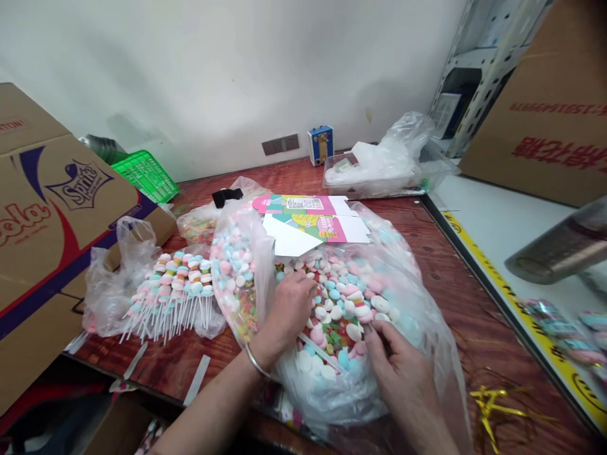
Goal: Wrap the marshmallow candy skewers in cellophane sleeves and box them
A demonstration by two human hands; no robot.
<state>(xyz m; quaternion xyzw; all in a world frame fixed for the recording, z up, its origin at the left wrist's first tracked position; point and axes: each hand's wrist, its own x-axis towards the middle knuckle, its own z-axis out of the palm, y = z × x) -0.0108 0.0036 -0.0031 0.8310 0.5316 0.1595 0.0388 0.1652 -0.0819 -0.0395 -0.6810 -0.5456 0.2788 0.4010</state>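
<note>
The skewer lies just beyond the right hand, its near end pinched between closed thumb and fingers, long axis tilting away and slightly toward the left hand, whose fingers curl, hold untellable, over marshmallows and gummies in the bag.

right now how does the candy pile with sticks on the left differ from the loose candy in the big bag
The candy pile has pieces stacked on white sticks; the loose candy lies jumbled. The pile lies outside the big bag, while the loose candy is inside it. The left hand is at the loose candy, and neither hand touches the pile. Both show pink, white and blue pieces.
</note>
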